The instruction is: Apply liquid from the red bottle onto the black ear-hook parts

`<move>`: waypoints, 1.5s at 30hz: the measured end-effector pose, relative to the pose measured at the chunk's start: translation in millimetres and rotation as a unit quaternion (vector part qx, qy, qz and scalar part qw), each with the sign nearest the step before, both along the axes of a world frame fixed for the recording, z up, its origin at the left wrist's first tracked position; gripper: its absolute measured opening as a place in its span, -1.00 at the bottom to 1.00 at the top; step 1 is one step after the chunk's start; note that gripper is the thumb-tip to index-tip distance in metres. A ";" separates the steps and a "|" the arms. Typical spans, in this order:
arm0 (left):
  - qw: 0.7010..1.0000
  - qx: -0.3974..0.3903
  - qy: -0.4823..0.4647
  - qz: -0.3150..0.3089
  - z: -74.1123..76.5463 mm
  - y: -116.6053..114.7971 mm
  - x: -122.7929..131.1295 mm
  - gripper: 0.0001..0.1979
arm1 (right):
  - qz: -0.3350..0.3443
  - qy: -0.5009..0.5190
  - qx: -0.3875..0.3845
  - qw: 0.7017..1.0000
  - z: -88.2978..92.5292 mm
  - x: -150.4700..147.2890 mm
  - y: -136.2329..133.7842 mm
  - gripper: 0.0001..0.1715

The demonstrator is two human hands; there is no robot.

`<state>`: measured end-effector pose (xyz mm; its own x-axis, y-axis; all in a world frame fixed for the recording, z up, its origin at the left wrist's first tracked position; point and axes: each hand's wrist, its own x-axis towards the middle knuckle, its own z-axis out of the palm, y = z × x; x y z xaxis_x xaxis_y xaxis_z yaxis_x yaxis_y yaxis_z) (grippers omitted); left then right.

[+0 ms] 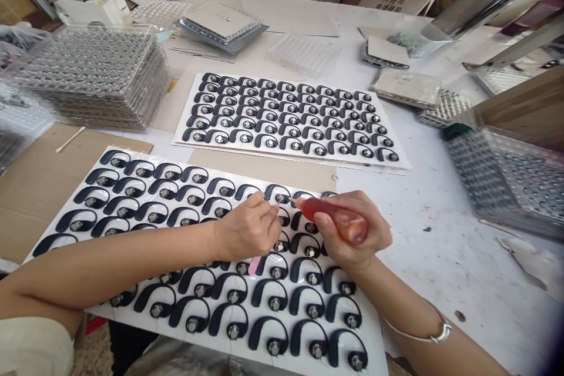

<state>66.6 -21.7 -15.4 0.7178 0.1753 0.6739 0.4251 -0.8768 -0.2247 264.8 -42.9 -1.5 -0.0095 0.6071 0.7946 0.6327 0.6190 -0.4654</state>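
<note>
My right hand (355, 235) is wrapped round a small red squeeze bottle (339, 220), its tip pointing left towards my other hand. My left hand (249, 229) is pinched on a thin pink-ended tool (254, 265), its tip close to the bottle's nozzle. Both hands hover over a white board (374, 346) covered with rows of black ear-hook parts (273, 338), each with a round metal piece at one end. A silver bangle (434, 335) sits on my right wrist.
A second white board of black ear-hook parts (291, 120) lies farther back. Stacks of clear plastic trays stand at the left (94, 73) and right (506, 179). A cotton swab (69, 140) lies on brown cardboard (30, 188). More trays and boxes crowd the far table.
</note>
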 end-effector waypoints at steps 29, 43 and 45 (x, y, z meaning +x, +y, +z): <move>1.000 -0.010 0.005 -0.001 -1.4 0.3 -0.4 -0.78 | 0.009 -0.048 0.021 0.999 -3.7 0.2 0.2 -0.68; 1.000 -0.016 0.012 -0.004 -2.4 1.0 -2.2 -0.82 | 0.001 -0.061 0.035 0.998 -3.6 1.3 -1.2 -0.70; 1.000 -0.018 0.010 -0.006 -2.7 1.1 -2.4 -0.84 | 0.006 -0.061 0.039 0.997 -3.3 1.3 -1.1 -0.70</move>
<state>64.3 -20.6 -18.1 0.7331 0.1894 0.6532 0.4096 -0.8897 -0.2018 266.1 -44.0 -4.9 -0.1158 0.5420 0.8323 0.6733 0.6589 -0.3354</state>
